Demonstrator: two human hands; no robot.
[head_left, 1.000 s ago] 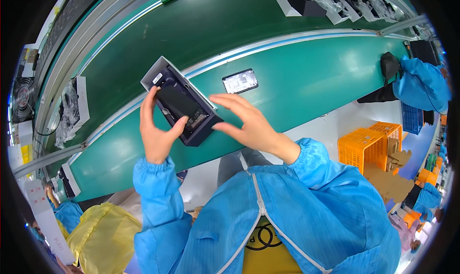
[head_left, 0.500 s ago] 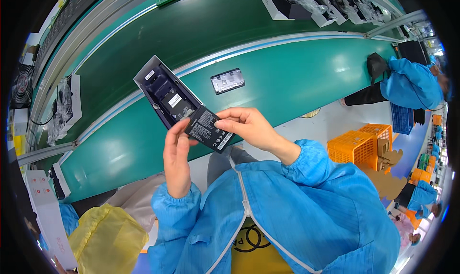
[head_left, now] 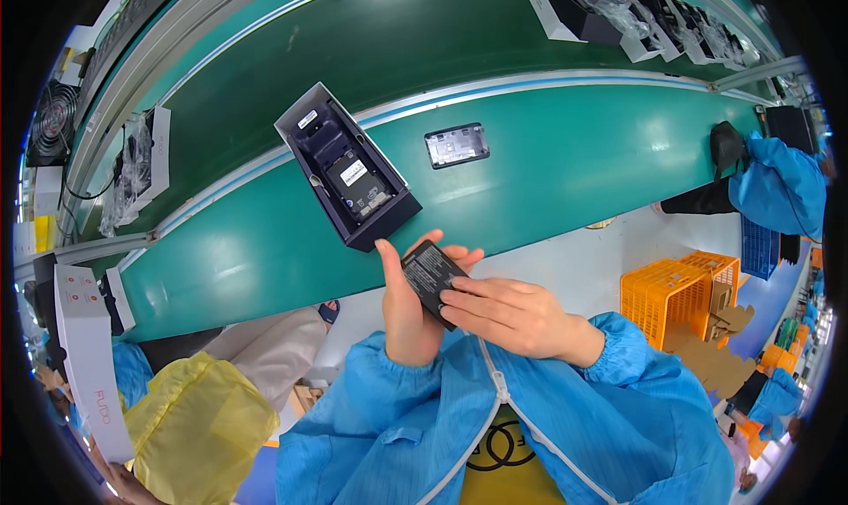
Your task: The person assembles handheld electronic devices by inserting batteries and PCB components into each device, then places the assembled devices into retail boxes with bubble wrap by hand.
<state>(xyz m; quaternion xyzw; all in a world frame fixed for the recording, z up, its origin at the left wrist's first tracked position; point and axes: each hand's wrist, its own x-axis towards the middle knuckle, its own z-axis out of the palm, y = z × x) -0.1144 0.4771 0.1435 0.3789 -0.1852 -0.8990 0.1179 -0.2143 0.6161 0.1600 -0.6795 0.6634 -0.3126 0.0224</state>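
A flat black battery [head_left: 426, 273] with fine white print is held in front of my chest, tilted. My left hand [head_left: 408, 319] cradles it from below and behind, fingertips showing past its far edge. Across its lower right part lie the fingers of my right hand [head_left: 521, 315], pressed together on its face. Just beyond my hands stands an open dark box [head_left: 382, 224] with white outer edges. Inside it lies a dark handheld device [head_left: 340, 165] with its battery bay exposed and a white label. A loose back cover [head_left: 458, 145] rests on the green table, inner side up.
The green table [head_left: 565, 143] has a metal rail along its far side. Boxes with plastic wrap [head_left: 618, 19] stand at the far right, another wrapped box [head_left: 155, 156] at left. Orange crates [head_left: 667, 297] are on the floor at right. People in blue and yellow garments sit nearby.
The battery has come away from the box toward my chest. My left hand now supports it from beneath, and my right fingers have moved from its upper corner onto its face.
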